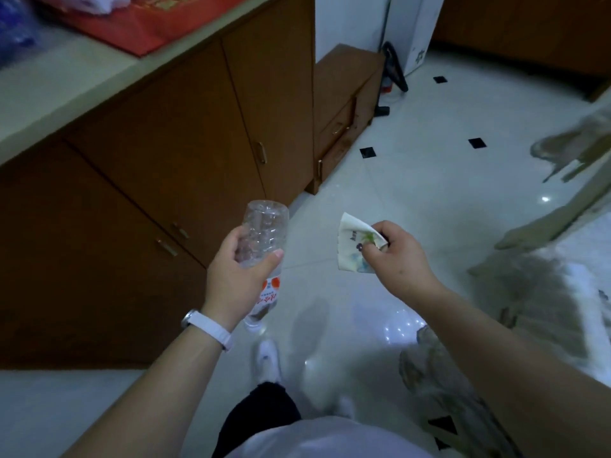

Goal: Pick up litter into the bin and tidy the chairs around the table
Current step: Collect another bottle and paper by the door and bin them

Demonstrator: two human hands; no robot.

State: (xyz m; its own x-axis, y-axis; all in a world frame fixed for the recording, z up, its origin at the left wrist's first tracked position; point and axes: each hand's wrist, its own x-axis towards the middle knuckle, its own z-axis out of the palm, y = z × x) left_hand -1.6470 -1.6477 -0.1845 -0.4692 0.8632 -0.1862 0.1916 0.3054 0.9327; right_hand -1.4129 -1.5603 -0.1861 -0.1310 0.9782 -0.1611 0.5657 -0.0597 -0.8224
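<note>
My left hand (239,271) grips a clear empty plastic bottle (263,226) with an orange-and-white label, held upside down with its base up. My right hand (396,256) pinches a crumpled white paper wrapper (350,241) with green print. Both hands are held out in front of me above the white tiled floor. At the right edge stand blurred grey-wood chairs (542,226). A table (582,312) with a pale cover shows partly at the lower right. No bin is in view.
A long brown cabinet (172,150) with a pale countertop runs along the left. A lower brown drawer unit (344,110) follows it. A white box (420,31) and a black stand (393,71) sit at the back. My white shoe (267,358) is on the floor.
</note>
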